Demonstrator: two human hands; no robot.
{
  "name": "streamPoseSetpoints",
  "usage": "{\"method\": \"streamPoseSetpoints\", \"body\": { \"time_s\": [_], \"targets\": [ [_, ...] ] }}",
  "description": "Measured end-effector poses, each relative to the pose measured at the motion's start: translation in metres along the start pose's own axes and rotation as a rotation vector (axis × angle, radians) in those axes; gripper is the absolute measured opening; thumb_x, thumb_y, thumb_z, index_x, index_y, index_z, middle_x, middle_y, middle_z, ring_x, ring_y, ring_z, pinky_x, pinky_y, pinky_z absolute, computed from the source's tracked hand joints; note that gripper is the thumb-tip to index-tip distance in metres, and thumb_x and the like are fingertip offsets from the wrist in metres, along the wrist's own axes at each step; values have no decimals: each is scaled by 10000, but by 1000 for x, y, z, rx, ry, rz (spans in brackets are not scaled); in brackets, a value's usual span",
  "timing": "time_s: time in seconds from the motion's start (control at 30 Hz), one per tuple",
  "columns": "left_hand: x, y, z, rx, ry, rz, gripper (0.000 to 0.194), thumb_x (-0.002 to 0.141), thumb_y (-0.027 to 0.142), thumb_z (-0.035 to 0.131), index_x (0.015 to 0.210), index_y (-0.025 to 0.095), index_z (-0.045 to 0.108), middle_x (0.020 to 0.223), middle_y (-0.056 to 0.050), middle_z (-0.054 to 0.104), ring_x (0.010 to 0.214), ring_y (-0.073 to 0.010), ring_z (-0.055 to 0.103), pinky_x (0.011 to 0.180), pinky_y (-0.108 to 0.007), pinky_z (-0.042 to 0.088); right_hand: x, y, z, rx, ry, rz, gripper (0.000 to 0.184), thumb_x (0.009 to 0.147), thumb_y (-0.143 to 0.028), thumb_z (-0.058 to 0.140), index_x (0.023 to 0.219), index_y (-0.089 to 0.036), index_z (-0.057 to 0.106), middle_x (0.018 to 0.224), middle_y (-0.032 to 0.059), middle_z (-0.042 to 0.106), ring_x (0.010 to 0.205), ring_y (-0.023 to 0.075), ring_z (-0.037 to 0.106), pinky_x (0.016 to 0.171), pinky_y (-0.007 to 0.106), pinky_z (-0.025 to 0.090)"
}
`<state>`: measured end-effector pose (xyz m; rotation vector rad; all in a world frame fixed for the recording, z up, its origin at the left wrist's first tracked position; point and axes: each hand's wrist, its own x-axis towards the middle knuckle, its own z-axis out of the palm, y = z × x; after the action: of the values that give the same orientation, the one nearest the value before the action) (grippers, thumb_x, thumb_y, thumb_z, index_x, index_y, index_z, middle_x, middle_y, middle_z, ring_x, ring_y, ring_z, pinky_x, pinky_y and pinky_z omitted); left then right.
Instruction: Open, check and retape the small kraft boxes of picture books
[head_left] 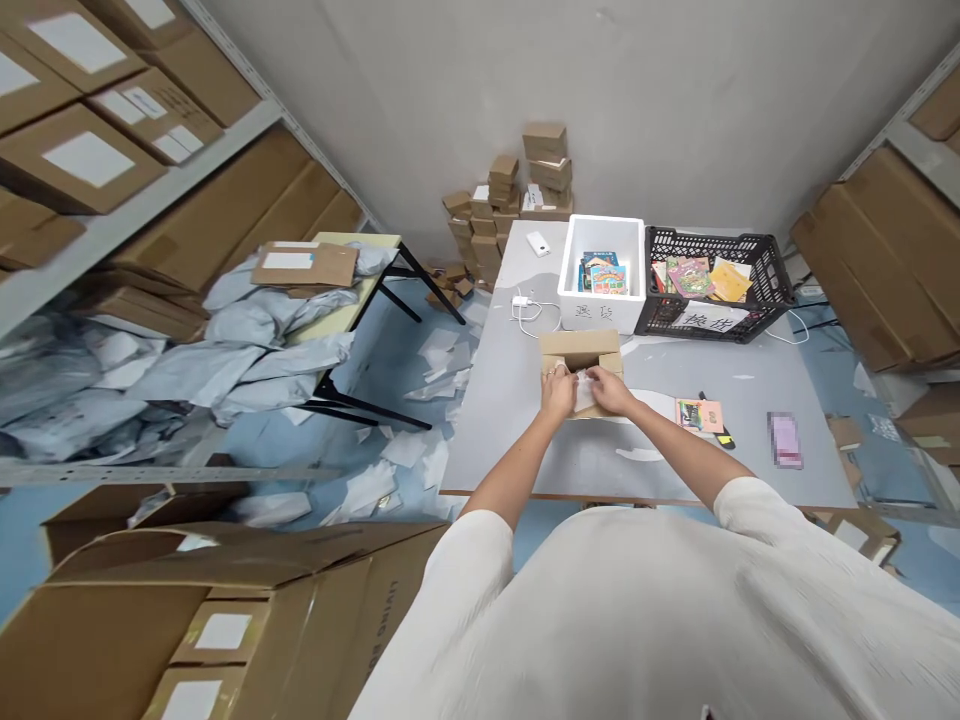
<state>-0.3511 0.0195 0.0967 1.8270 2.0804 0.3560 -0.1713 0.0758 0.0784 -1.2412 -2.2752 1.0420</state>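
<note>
A small open cardboard box (581, 344) sits on the grey table, its back flap standing up. My left hand (558, 391) is at the box's left side, fingers curled in over the opening. From the right, my right hand (609, 391) reaches into the same box, its fingers closed. Between my hands is a whitish, see-through plastic-looking piece (584, 392), and both hands grip it. What lies deeper in the box is hidden. To the right, a small pink booklet (699, 415) rests on a black tool with a yellow part (724, 439).
Behind the box stand a white foam bin (568, 262) and a black crate (712, 240), both holding booklets. A pink blurred object (785, 440) and a white device (538, 243) lie on the table (499, 420). Cartons (480, 230), shelves and scattered papers (405, 449) surround it.
</note>
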Motion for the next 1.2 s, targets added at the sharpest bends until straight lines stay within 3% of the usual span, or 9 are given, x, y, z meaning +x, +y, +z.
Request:
{"method": "streamPoseSetpoints", "body": {
  "time_s": [0.17,0.23,0.33,0.47,0.63,0.8,0.97,1.2],
  "targets": [
    [8,-1,4,51,-48,-51,310,1038,233,520,1096,249,825,1281,-146,707,1169,-341,684,1091,-503,484,-18,1,-12,-286,251,123,330,987,-225,582,1278,-197,737,1417,195,604,1306,383,534,1142,569,461],
    [12,0,5,0,-68,-73,297,1042,251,525,1166,249,795,1268,-134,719,1112,-316,702,1024,-454,514,-19,3,-14,-273,215,143,343,985,-215,575,1284,-183,740,1406,198,624,1278,371,562,1124,552,477],
    [14,5,5,-107,-87,-75,298,1052,323,555,1264,233,744,1263,-131,738,1139,-303,694,984,-401,526,-16,7,-13,-199,54,55,374,976,-163,557,1289,-202,758,1344,147,713,1274,313,620,1154,487,487],
    [9,13,-2,-132,-51,-8,334,1071,257,480,1279,221,739,1318,-154,719,1235,-321,652,1082,-446,478,-11,7,-10,-146,-62,-40,411,958,-112,556,1253,-252,805,1363,83,770,1314,275,660,1198,455,479],
    [1,27,-17,-63,82,68,350,1033,175,505,1275,275,738,1390,-133,660,1337,-345,562,1145,-502,408,-17,9,-17,-136,4,-4,406,953,-114,545,1211,-247,829,1356,85,772,1295,270,671,1197,467,482],
    [2,66,-20,-96,67,233,375,1046,151,458,1299,258,712,1411,-133,646,1327,-333,550,1115,-481,405,-36,35,-47,-95,154,42,415,932,-119,524,1180,-244,834,1310,88,774,1248,276,671,1185,483,495],
    [0,125,3,-133,12,379,409,1045,143,446,1339,257,706,1425,-129,645,1354,-321,547,1105,-475,414,-78,81,-87,-57,288,124,405,921,-128,512,1132,-243,838,1242,86,789,1208,266,694,1157,476,520],
    [-5,189,66,-154,-179,509,437,1018,122,485,1373,257,700,1441,-116,654,1334,-306,590,1113,-455,455,-160,153,-122,-54,316,385,359,868,-126,550,1051,-222,843,1182,83,810,1168,252,724,1122,440,548]
  ]
}}
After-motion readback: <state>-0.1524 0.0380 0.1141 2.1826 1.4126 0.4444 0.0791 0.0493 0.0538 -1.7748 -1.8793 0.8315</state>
